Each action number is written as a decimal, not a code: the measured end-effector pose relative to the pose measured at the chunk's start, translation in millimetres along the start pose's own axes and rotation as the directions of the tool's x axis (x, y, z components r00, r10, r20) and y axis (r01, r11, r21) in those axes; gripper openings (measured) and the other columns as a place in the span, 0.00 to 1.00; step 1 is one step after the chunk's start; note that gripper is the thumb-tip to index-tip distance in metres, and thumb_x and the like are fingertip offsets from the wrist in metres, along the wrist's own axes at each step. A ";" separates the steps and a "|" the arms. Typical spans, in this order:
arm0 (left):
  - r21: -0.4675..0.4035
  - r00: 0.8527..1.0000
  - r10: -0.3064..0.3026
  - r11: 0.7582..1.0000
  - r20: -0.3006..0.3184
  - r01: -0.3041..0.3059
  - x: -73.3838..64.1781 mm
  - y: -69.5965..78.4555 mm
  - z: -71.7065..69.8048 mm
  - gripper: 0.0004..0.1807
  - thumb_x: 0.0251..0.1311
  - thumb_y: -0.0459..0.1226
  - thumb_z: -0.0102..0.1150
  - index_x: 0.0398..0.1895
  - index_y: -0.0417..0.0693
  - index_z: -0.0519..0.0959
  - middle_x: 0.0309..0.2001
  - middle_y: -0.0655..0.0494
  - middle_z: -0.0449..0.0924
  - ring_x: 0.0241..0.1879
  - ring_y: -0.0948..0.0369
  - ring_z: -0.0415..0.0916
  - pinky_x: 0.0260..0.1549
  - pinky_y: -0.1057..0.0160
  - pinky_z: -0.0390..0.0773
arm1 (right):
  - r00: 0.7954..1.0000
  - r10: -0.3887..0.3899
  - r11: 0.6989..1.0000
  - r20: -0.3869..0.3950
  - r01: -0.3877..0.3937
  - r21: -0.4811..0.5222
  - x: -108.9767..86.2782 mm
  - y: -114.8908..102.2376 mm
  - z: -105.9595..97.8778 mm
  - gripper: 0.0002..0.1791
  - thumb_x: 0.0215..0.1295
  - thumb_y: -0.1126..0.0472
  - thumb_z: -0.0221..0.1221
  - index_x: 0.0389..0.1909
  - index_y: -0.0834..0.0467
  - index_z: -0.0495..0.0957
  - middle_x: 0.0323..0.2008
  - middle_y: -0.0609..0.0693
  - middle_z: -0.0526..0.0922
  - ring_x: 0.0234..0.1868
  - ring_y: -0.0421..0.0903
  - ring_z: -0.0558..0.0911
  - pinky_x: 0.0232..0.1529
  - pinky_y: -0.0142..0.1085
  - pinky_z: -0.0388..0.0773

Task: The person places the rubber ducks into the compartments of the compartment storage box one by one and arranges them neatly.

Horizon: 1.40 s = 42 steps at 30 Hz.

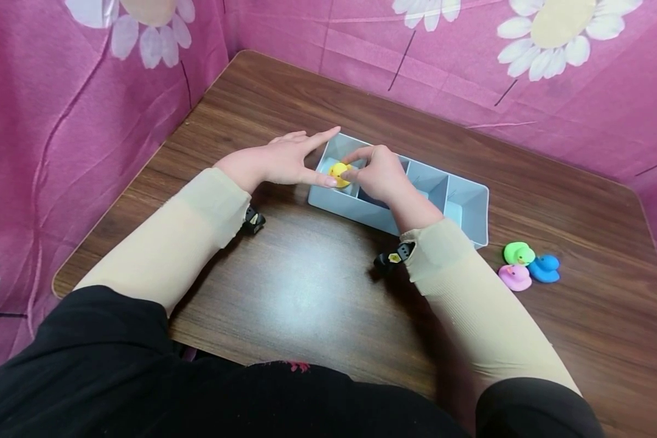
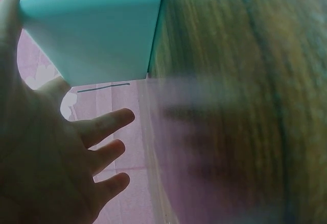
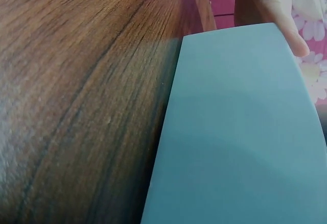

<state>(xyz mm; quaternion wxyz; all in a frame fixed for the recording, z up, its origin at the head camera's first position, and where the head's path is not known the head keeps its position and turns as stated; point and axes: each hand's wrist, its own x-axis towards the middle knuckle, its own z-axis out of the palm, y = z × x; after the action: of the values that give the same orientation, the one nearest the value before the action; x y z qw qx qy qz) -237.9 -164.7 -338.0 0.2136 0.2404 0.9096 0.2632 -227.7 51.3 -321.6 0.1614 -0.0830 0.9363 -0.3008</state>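
A yellow rubber duck [image 1: 339, 174] sits in the leftmost compartment of a pale grey-blue divided box [image 1: 356, 210]. My right hand [image 1: 382, 173] reaches over the box from the right and pinches the duck's side between thumb and index finger. At the box's left end is my left hand [image 1: 285, 161], fingers spread, its thumb by the front rim near the duck and its index fingertip at the back corner. The left wrist view shows that hand's palm [image 2: 41, 142] with separated fingers beside the box's end wall [image 2: 97, 45]. In the right wrist view, the box's long side [image 3: 235, 122] hides the duck.
On the wooden table [image 1: 306, 292], right of the box, a green duck [image 1: 518, 253], a pink duck [image 1: 515, 277] and a blue duck [image 1: 544, 269] stand close together. Upright dividers split the box into several compartments. Pink flowered cloth [image 1: 361, 55] hangs behind the table and at its sides.
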 end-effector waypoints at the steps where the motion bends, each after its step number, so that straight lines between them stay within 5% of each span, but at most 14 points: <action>1: 0.000 1.000 0.000 1.000 0.000 0.000 0.1 0.2 0.0 0.57 0.52 0.74 0.53 0.77 0.79 0.30 0.78 0.55 0.43 0.76 0.50 0.31 0.67 0.35 0.36 | 1.000 0.000 1.000 0.003 0.000 0.001 -0.2 -0.1 -0.4 0.16 0.65 0.58 0.65 0.53 0.54 0.85 0.51 0.49 0.80 0.34 0.49 0.74 0.32 0.39 0.73; 28: -0.010 1.000 -0.014 1.000 0.004 0.014 -1.3 3.1 0.0 0.58 0.51 0.74 0.53 0.77 0.79 0.30 0.78 0.55 0.43 0.76 0.50 0.30 0.69 0.39 0.33 | 0.998 -0.010 1.000 0.069 0.009 0.019 0.9 -1.3 -5.5 0.17 0.66 0.62 0.63 0.56 0.55 0.83 0.60 0.52 0.78 0.55 0.49 0.74 0.50 0.45 0.76; 42: -0.007 1.000 -0.018 1.000 0.004 0.018 -0.5 3.4 0.2 0.58 0.51 0.75 0.53 0.77 0.79 0.30 0.78 0.52 0.42 0.76 0.49 0.31 0.69 0.39 0.34 | 0.998 -0.046 0.997 0.053 0.042 0.072 -3.2 0.4 -14.9 0.22 0.64 0.57 0.65 0.58 0.55 0.82 0.62 0.52 0.76 0.53 0.47 0.75 0.50 0.44 0.74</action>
<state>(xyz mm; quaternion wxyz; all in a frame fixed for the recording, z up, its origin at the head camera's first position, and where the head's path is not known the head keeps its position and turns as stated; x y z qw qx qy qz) -236.3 -162.3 -336.0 0.2185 0.2321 0.9103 0.2640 -230.0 60.5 -309.6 0.1830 -0.1058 0.9182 -0.3350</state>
